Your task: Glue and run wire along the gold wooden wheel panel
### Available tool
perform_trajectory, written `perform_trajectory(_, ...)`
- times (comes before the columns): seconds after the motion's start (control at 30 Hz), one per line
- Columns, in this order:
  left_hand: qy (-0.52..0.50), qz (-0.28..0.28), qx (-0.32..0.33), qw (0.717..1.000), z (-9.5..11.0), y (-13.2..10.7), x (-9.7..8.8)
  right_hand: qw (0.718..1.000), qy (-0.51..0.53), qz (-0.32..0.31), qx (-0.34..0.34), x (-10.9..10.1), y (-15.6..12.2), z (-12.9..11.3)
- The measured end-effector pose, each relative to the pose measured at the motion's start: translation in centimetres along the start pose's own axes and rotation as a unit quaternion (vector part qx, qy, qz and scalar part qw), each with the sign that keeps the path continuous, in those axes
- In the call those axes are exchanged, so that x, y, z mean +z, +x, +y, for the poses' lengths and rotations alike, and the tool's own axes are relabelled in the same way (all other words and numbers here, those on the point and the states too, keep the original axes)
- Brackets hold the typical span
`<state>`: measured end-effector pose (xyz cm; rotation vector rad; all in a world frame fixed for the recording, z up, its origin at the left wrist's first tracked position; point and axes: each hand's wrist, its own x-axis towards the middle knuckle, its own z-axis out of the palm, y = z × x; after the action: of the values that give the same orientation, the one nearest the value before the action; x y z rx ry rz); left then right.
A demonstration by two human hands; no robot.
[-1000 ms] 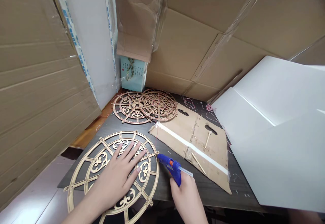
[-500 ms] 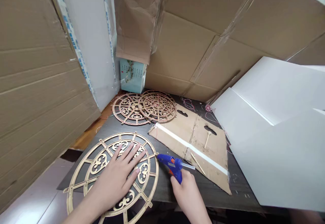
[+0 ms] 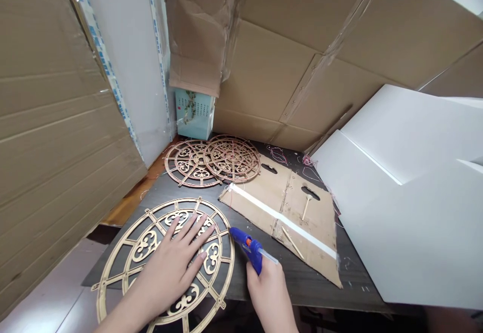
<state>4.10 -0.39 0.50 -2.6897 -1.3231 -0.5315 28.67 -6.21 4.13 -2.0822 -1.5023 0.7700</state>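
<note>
My left hand [image 3: 171, 267] lies flat with fingers spread on a large round gold cut-out wheel [image 3: 124, 262] at the table's front left. My right hand [image 3: 268, 288] is closed round the handle of a blue glue gun [image 3: 249, 248]. Its nozzle points left toward the wheel's right rim, and a clear glue stick juts out behind it. Both hands are near the dark table's [image 3: 313, 282] front edge.
Two smaller copper-coloured cut-out wheels [image 3: 211, 161] overlap at the back. A flattened cardboard piece [image 3: 279, 202] with a white strip and thin wooden sticks lies in the middle. White boards [image 3: 407, 207] lean at the right. Cardboard walls surround, and a pale green box [image 3: 194, 113] stands in the corner.
My right hand with the glue gun has shifted slightly left, bringing the nozzle closer to the gold wheel's rim. My left hand stays flat on the wheel.
</note>
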Motion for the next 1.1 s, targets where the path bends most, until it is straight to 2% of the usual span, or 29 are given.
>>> perform_trajectory(0.27, -0.016, -0.003, -0.008, 1.0, 0.1, 0.1, -0.1, 0.994, -0.095, -0.023, 0.053, -0.8, 0.1, -1.7)
perform_trajectory(0.53, -0.023, -0.013, -0.015, 1.0, 0.1, 0.1, -0.1, 0.972, -0.215, -0.058, 0.071, -0.9, 0.3, -3.1)
perform_trajectory(0.8, -0.026, -0.027, -0.02, 0.999, -0.2, 0.1, -0.2, 0.976, -0.198, -0.06, 0.06, -0.8, 0.2, -3.1)
perform_trajectory(1.1, -0.006, -0.017, -0.01, 1.0, -0.6, 0.3, -0.1, 0.984, -0.163, -0.041, 0.052, -0.2, 0.6, -3.9)
